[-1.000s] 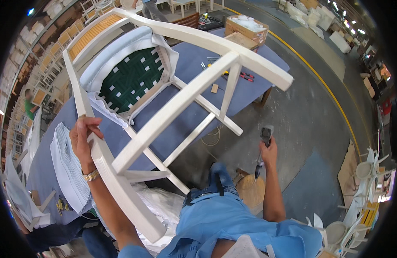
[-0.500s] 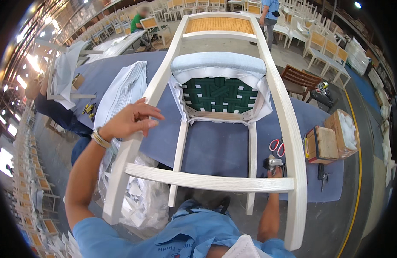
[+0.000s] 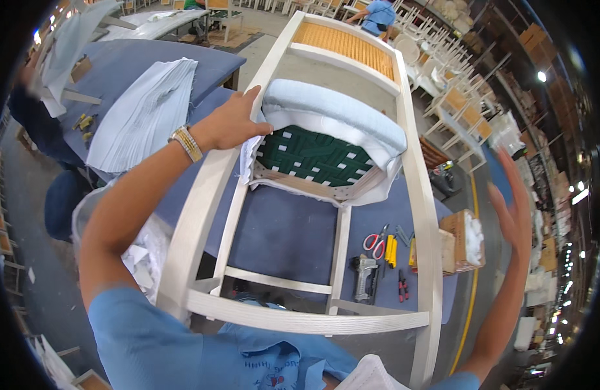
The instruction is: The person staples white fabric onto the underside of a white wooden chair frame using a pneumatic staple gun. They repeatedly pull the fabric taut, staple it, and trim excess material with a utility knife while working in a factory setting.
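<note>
A whitewashed wooden chair [image 3: 202, 214] lies tipped on the table, its woven cane back panel [image 3: 345, 52] at the far end. The seat's underside faces me, showing green webbing [image 3: 313, 155]. Light blue fabric [image 3: 332, 107] covers the seat, with loose white edges hanging around the underside. My left hand [image 3: 232, 122] grips the chair's left post beside the seat, thumb reaching to the fabric edge. Off to the right, my right hand [image 3: 513, 201] is raised, holding nothing, fingers stretched. A staple gun [image 3: 365, 279] rests on the table by the chair's right leg.
Near the staple gun lie red-handled scissors [image 3: 375, 242], yellow cutters [image 3: 391, 251] and pliers [image 3: 403, 286]. Cardboard boxes [image 3: 461, 240] stand at the right. Light blue fabric pieces [image 3: 144, 110] are stacked on the left. A co-worker [image 3: 40, 123] stands far left; many chairs fill the background.
My right hand has let go of the staple gun and risen to the right. My left hand has moved up the post to the seat. The view has turned and the chair appears tilted.
</note>
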Available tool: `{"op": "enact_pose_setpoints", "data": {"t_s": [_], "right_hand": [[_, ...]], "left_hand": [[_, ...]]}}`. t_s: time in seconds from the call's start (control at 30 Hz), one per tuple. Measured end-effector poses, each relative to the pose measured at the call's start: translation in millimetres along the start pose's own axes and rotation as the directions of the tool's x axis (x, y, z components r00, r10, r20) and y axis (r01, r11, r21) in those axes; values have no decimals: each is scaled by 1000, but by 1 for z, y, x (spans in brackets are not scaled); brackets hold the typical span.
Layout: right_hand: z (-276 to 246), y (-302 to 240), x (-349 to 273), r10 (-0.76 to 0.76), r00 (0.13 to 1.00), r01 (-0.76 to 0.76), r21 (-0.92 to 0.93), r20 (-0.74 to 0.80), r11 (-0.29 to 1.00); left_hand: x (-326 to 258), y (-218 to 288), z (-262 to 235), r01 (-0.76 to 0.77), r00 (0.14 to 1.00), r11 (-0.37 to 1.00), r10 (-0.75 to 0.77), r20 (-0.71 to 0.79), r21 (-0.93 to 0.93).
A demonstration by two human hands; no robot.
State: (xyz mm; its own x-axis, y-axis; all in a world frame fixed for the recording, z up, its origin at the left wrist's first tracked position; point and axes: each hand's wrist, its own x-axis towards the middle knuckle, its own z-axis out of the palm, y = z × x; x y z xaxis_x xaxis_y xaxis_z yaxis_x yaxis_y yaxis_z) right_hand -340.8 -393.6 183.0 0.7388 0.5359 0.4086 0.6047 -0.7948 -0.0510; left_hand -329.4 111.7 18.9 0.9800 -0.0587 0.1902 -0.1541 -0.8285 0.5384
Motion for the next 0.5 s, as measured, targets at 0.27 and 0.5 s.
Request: {"op": "enact_pose_setpoints", "data": {"t_s": [0.27,0.5], "right_hand": [[199,-133,282,-98,971,19,334,219,942],[304,-103,352,-251,817,120,273,519,954]], "left_hand": [[4,-8,5,117,987,978,-134,-88,-170],[2,-4,10,155,975,971,-180,-129,-181]]}}
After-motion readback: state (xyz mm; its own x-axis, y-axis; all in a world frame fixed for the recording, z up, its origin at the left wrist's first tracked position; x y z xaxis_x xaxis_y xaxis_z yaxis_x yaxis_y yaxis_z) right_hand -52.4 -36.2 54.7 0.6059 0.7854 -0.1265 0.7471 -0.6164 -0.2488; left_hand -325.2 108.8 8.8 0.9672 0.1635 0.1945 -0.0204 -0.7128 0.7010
